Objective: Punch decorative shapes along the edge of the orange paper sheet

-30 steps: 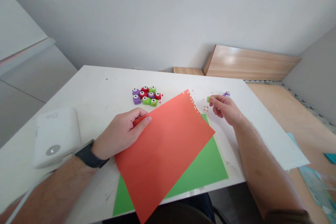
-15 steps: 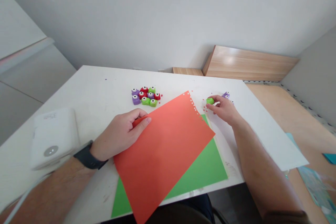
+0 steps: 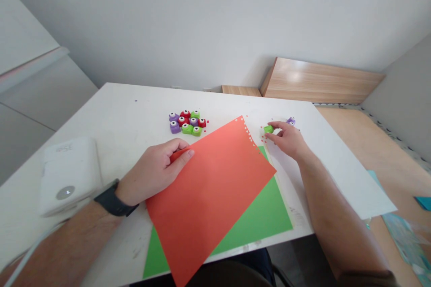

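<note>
My left hand pinches the upper left edge of an orange sheet of paper, thumb on top. A row of small punched holes runs along the sheet's right edge near its top corner. Beneath it lies a green sheet of paper, partly covered. To the right of the orange sheet, my right hand grips a green craft punch between thumb and fingers at the table surface. Tiny red paper cutouts are scattered around that punch. A purple punch stands just behind my right hand, partly hidden.
Several purple, red and green craft punches stand grouped beyond my left hand. A white box-shaped device with a cable sits at the left. The white table ends at a grey wall; a wooden panel rises behind the right side.
The green punch in my right hand has shifted or tilted very slightly. My left hand and the orange sheet stay nearly still.
</note>
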Available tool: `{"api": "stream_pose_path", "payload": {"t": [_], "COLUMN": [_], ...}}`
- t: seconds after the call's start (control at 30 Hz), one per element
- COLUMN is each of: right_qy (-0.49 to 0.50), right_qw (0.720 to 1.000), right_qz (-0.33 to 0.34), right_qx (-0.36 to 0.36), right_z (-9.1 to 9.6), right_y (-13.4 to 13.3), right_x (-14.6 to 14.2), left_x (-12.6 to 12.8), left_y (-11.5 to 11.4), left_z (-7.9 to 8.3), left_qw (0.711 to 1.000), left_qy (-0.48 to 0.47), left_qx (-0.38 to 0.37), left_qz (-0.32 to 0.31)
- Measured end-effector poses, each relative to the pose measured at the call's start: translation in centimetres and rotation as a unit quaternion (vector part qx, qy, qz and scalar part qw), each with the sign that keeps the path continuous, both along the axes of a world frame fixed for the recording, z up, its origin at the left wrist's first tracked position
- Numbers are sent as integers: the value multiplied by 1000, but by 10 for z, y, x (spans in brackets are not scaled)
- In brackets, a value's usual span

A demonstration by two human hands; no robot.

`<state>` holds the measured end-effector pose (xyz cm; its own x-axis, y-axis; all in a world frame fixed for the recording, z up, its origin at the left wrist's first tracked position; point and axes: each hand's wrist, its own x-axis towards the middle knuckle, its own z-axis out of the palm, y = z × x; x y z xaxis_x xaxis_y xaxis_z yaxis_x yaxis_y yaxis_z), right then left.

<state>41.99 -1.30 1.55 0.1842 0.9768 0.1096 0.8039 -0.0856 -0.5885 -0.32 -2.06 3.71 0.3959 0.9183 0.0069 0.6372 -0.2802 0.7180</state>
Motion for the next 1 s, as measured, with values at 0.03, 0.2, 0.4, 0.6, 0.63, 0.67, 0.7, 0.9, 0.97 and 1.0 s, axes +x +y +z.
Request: {"api": "stream_pose_path", "payload": {"t": [0.03,0.2,0.4,0.6,0.63,0.67,0.7,0.9,0.97,1.0], "right_qy": [12,39,-33,-45,-46,-45,-38,120,161,178], "right_qw": [1000,999,999,999,999,999,999,993,987,984], "right_qz": [-9,-11,4,-4,-5,-5,-6,-6,-15,-21], "right_qx": [0,-1,-17,-13,-16,-18,-18,-15,-15,-19], "right_z": [0,-1,-1,0,0,1,0,0,2,3], "right_y": [0,0,0,0,0,0,0,-2,-2,-2], "right_x": [1,2,1,2,2,2,2,-3,-5,-7], "left_x": [0,0,0,0,0,0,0,-1,0,0], "left_y": [0,1,0,1,1,1,1,0,0,1], "left_z": [0,1,-2,-2,-2,-2,-2,-2,-2,-2], "left_qw": [1000,1000,1000,1000,1000,1000,1000,1000,1000,1000], "left_qy": [1,6,3,4,3,2,2,5,4,4], "left_qx": [0,1,-1,6,3,1,-1,3,1,0], "left_qz": [0,-2,-1,-1,-1,0,0,-1,-2,0]}}
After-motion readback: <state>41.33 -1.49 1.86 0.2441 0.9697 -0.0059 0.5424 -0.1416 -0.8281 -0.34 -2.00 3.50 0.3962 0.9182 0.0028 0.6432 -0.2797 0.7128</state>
